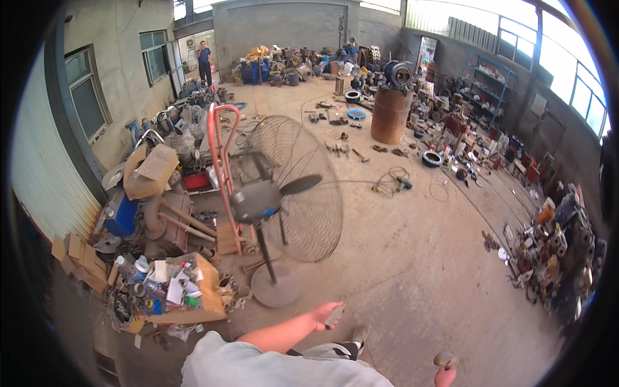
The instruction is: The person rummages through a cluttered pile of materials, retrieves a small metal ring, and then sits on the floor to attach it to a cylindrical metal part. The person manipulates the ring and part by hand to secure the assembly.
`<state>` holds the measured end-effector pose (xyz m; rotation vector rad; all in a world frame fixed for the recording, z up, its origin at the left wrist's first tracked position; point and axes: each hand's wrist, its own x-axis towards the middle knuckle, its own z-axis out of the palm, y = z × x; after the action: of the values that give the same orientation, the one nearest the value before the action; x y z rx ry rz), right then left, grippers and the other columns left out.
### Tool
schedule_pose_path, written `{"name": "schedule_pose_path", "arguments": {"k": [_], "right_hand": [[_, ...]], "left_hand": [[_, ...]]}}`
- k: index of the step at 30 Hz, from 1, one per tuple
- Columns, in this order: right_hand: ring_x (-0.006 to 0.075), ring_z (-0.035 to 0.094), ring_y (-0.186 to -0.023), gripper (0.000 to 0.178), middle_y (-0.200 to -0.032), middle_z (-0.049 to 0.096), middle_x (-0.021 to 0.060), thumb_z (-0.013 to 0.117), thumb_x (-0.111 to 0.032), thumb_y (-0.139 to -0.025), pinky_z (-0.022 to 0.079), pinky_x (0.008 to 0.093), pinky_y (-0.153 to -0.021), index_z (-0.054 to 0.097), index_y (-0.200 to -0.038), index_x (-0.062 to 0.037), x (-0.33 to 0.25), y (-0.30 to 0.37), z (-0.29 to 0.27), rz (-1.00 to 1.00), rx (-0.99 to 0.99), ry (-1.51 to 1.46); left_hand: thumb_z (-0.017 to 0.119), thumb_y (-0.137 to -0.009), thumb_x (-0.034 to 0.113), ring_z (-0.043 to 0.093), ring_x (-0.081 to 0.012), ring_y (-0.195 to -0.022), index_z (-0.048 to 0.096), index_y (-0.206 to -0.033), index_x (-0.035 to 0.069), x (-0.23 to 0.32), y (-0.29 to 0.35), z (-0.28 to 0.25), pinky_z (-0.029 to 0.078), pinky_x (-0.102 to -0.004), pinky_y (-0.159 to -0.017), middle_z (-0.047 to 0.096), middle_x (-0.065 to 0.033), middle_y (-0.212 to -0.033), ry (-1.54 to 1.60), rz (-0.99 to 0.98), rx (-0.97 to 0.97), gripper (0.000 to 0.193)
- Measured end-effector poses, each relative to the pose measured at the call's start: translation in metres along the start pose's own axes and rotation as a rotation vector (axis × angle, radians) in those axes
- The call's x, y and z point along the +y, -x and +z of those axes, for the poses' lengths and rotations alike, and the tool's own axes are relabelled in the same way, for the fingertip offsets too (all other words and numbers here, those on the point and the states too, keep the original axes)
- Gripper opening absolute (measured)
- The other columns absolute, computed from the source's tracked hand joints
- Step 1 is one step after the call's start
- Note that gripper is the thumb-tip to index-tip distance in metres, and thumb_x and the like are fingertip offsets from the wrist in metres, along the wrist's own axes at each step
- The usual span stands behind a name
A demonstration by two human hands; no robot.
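My left hand reaches out in front of my body, closed on a small flat grey piece whose kind I cannot make out. Lower and to the right, my right hand shows at the picture's bottom, its fingers round a rounded grey-brown piece. The two hands are well apart. Ahead of the left hand stands a large pedestal fan with a wire cage and a round base, not touched by either hand.
Left of the fan are a red hand truck and an open cardboard box of bottles and small parts. A rusty drum bears a motor. A cable with a green power tool lies on the floor. Machine parts pile up rightward. A person stands far off.
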<state>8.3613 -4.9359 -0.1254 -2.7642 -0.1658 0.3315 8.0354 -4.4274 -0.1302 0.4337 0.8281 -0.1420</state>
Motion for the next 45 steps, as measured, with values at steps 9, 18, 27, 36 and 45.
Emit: {"name": "schedule_pose_path", "arguments": {"k": [9,18,27,36,45], "right_hand": [[0.0314,0.074,-0.106,0.051,-0.109,0.076,0.0221,0.069,-0.049,-0.091,0.057,0.0416,-0.090,0.076,-0.115,-0.0045,-0.111,-0.293,0.020,0.046,-0.371,0.265],[0.0354,0.073,-0.105,0.043,-0.111,0.075,0.0212,0.065,-0.034,-0.091,0.059,0.0448,-0.087,0.071,-0.122,-0.0053,-0.338,-0.580,0.079,-0.157,-0.537,0.325],[0.0376,0.073,-0.098,0.034,-0.101,0.076,0.0193,0.066,-0.037,-0.091,0.058,0.0476,-0.086,0.077,-0.097,-0.0060,-0.760,-1.022,0.128,-0.555,-0.366,0.437],[0.0337,0.074,-0.097,0.025,-0.100,0.077,0.0170,0.077,-0.026,-0.088,0.057,0.0437,-0.087,0.075,-0.102,-0.0050,-1.224,-1.136,0.245,-0.614,-0.318,0.054],[0.0371,0.073,-0.095,0.029,-0.096,0.076,0.0191,0.079,-0.032,-0.083,0.058,0.0456,-0.084,0.075,-0.094,-0.0060,-1.328,-1.121,0.342,-0.562,-0.562,0.458]], "left_hand": [[0.061,-0.099,0.049,0.064,-0.0142,-0.074,0.073,-0.101,0.023,0.282,-0.282,0.276,0.049,-0.0361,-0.066,0.069,0.0024,-0.088,-0.169,0.140,0.173,0.029],[0.052,-0.103,0.049,0.063,-0.0140,-0.074,0.072,-0.098,0.023,0.546,-0.480,0.252,0.044,-0.0384,-0.063,0.071,0.0026,-0.088,-0.027,0.213,0.188,0.034],[0.057,-0.099,0.051,0.057,-0.0203,-0.064,0.065,-0.102,0.021,0.731,-0.379,0.105,0.042,-0.0375,-0.052,0.064,-0.0019,-0.082,0.626,0.414,0.705,0.031],[0.055,-0.099,0.053,0.048,-0.0175,-0.061,0.058,-0.100,0.021,0.888,-0.414,-0.017,0.035,-0.0288,-0.050,0.053,0.0002,-0.078,1.144,0.355,0.860,0.033],[0.056,-0.101,0.051,0.046,-0.0177,-0.060,0.059,-0.107,0.017,1.341,-0.422,-0.099,0.036,-0.0351,-0.053,0.051,-0.0004,-0.076,0.726,0.494,0.536,0.035]]}}
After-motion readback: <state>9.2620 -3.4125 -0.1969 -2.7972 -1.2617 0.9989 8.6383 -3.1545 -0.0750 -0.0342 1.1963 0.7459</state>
